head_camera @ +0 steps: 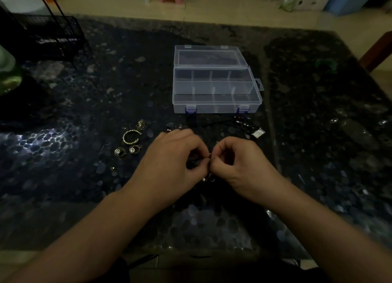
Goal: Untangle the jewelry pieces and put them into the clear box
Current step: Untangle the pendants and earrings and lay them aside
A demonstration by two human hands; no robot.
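My left hand (176, 155) and my right hand (237, 161) meet at the table's middle, both pinching a small tangled jewelry piece (209, 177) with dark cord and metal rings hanging between the fingertips. The clear box (216, 104) stands open behind the hands, its lid folded back and its compartments showing nothing inside. To the left lie a gold open bangle (131, 137), two round earrings (127, 151) and a small gold chain cluster (141, 124). A dark beaded cord with a silver square pendant (257, 132) lies to the right, in front of the box.
The dark pebble-patterned table (84, 113) reaches to the front edge. A black wire rack (53, 38) stands at the far left and a green object (8, 74) at the left edge. A small gold bit (112, 168) lies near my left wrist.
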